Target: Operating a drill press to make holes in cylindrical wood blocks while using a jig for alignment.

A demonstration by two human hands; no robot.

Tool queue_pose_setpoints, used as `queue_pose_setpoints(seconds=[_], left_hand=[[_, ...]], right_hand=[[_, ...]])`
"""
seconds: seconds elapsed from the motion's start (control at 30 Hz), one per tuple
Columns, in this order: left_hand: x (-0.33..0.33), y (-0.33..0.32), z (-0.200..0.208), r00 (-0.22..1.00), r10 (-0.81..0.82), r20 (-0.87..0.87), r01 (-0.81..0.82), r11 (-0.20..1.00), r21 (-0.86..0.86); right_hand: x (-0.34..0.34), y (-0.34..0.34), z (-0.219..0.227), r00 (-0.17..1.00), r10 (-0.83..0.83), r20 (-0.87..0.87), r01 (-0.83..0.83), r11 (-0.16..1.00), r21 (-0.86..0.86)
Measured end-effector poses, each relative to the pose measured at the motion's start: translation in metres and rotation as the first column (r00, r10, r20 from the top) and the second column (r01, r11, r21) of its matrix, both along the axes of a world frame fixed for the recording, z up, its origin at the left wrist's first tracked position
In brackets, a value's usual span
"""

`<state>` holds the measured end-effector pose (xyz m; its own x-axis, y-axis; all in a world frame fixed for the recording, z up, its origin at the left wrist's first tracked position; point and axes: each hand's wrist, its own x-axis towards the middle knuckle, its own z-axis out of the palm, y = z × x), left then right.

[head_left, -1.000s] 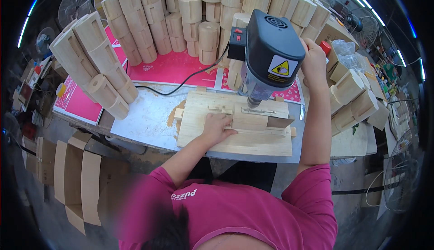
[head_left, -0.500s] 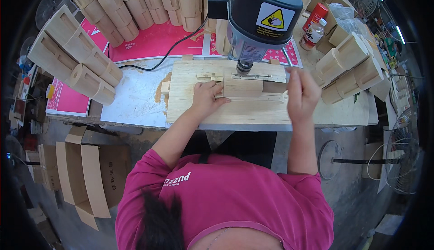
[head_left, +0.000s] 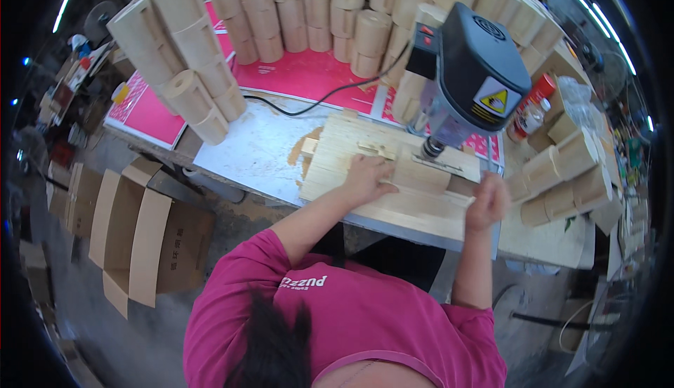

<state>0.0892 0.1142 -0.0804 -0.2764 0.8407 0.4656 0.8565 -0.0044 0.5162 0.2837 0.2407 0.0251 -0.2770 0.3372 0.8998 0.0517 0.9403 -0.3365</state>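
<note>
My left hand (head_left: 368, 179) lies on a flat wooden board (head_left: 337, 156), its fingers against the left end of a pale wooden block (head_left: 420, 176). The drill press (head_left: 484, 65) stands over this block, and its chuck (head_left: 433, 148) sits close above a metal-edged slot on the block's top. My right hand (head_left: 489, 202) is closed in a fist beside the board's right end, smeared by motion. It was around the drill's feed lever a moment ago; the lever is hardly visible now.
Rows of wooden cylinders (head_left: 372, 40) stand behind on pink sheets (head_left: 302, 72), with more stacks (head_left: 196, 103) at left and right. A black cable crosses the table. A bottle (head_left: 526, 121) and a red can (head_left: 539, 89) stand at right. An opened carton (head_left: 172, 240) sits on the floor.
The view has turned, so the table appears tilted and shifted right. My right hand has come down and nearer relative to the drill. My left hand keeps its place by the block.
</note>
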Motion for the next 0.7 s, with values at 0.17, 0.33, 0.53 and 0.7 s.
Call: queue_pose_setpoints(seconds=[0.17,0.33,0.53,0.7], left_hand=[[0.0,-0.005,0.003,1.0,0.01,-0.013,-0.011,1.0,-0.026],[0.0,0.002,0.013,0.984,-0.003,0.177,0.029,0.989,-0.143],[0.01,0.004,0.015,0.955,0.058,0.292,-0.017,0.99,-0.141],[0.013,0.005,0.003,0.95,0.028,0.312,-0.037,0.999,0.022]], right_hand=[[-0.033,0.023,0.107,0.998,-0.065,-0.026,0.06,0.987,-0.15],[-0.074,0.079,0.124,0.991,-0.116,0.073,0.133,0.946,-0.294],[-0.015,0.104,0.069,0.961,0.217,0.171,-0.074,0.799,-0.597],[0.036,0.061,-0.011,0.715,0.312,0.625,0.058,0.865,-0.498]])
